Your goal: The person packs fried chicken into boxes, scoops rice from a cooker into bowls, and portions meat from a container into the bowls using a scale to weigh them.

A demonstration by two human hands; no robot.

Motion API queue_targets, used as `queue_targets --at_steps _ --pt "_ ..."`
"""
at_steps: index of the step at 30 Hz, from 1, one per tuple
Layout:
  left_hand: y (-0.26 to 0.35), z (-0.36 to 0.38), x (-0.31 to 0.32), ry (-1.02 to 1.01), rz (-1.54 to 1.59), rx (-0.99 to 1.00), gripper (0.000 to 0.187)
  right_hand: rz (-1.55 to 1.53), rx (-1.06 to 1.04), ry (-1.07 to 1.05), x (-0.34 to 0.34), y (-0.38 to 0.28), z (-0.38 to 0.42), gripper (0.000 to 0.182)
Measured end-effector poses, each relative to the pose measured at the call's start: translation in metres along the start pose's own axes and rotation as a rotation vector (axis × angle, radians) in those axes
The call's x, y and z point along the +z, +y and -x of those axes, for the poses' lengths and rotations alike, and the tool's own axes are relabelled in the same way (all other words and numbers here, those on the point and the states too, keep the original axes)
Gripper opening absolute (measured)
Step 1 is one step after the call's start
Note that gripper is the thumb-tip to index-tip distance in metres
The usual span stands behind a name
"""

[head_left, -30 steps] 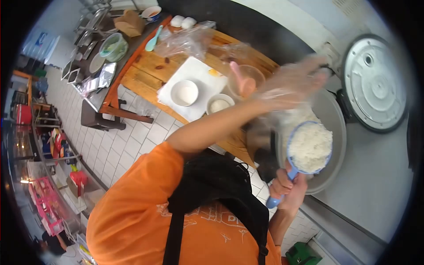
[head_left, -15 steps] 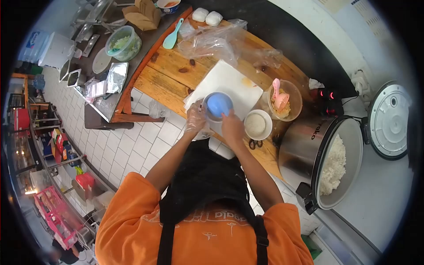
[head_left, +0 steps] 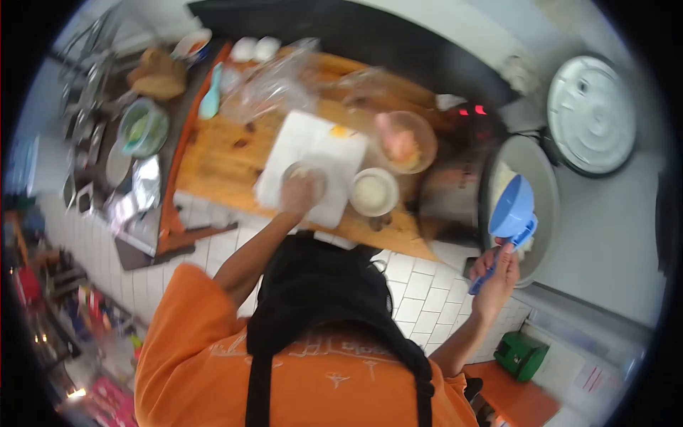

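My right hand (head_left: pixel 496 279) is closed around the handle of a blue scoop (head_left: pixel 514 206). The scoop's round cup is over the mouth of a large rice cooker (head_left: pixel 538 160), where white rice (head_left: pixel 504 176) shows behind it. My left hand (head_left: pixel 297 193) reaches into a small bowl (head_left: pixel 319 173) on white paper (head_left: pixel 336 198); its fingers are blurred and partly hidden, and some white content shows there. Beside it stands a white bowl of rice (head_left: pixel 373 192).
A clear tub (head_left: pixel 420 158) with a pink spoon (head_left: pixel 395 136) stands near the cooker. Plastic bags (head_left: pixel 281 85) and a turquoise spatula (head_left: pixel 211 92) lie at the back. The cooker's lid (head_left: pixel 593 114) is raised. A side table at left bears a tub of greens (head_left: pixel 144 132).
My right hand has carried the blue scoop from the small bowl rightward to the rice cooker. My left hand has shifted from the bowl's side to over its inside. The view has turned right.
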State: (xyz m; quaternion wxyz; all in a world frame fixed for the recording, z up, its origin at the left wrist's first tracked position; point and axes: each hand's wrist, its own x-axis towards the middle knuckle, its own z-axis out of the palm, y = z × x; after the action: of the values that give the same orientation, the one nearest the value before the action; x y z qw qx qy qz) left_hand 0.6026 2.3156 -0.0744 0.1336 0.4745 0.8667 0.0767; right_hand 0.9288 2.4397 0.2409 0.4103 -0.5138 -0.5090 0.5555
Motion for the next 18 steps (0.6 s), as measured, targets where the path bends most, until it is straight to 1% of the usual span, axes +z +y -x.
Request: queue_targets --at_steps 1,2,3,4,6,8,9,11,13,15,17,18 --pt "0.008 -0.002 -0.025 -0.009 0.011 0.014 0.027 0.029 -0.086 0.065 -0.014 -0.017 -0.005 0.032" --pt "0.037 -0.004 -0.065 0.118 -0.052 -0.056 0.032 0.055 -0.176 0.150 -0.028 -0.033 -0.010 0.033" --pt "0.045 -0.007 -0.067 0.226 -0.095 0.027 0.031 0.087 -0.222 0.202 -0.046 -0.049 -0.019 0.035" --pt "0.028 -0.026 -0.042 0.022 -0.107 0.112 0.028 0.124 -0.252 0.246 -0.062 -0.065 -0.031 0.037" --pt "0.039 -0.033 -0.045 -0.179 -0.177 -0.009 0.025 0.153 -0.324 0.277 -0.086 -0.096 -0.061 0.037" --pt "0.035 -0.027 -0.022 -0.072 -0.235 -0.046 0.023 0.153 -0.418 0.328 -0.108 -0.122 -0.104 0.037" --pt "0.032 -0.026 -0.018 -0.078 -0.254 -0.062 0.023 0.130 -0.473 0.353 -0.121 -0.135 -0.131 0.037" --pt "0.033 -0.035 -0.027 -0.292 -0.299 -0.083 0.024 0.087 -0.625 0.417 -0.144 -0.165 -0.193 0.036" --pt "0.036 -0.041 -0.036 -0.461 -0.346 -0.104 0.027 0.228 -0.848 0.503 -0.165 -0.202 -0.268 0.034" --pt "0.038 -0.045 -0.036 -0.552 -0.398 -0.132 0.030 0.330 -1.053 0.598 -0.187 -0.238 -0.353 0.035" --pt "0.042 -0.050 -0.038 -0.609 -0.437 -0.159 0.034 0.558 -1.216 0.826 -0.226 -0.275 -0.448 0.042" --pt "0.043 -0.051 -0.039 -0.633 -0.452 -0.170 0.036 0.690 -1.221 0.884 -0.237 -0.286 -0.479 0.046"
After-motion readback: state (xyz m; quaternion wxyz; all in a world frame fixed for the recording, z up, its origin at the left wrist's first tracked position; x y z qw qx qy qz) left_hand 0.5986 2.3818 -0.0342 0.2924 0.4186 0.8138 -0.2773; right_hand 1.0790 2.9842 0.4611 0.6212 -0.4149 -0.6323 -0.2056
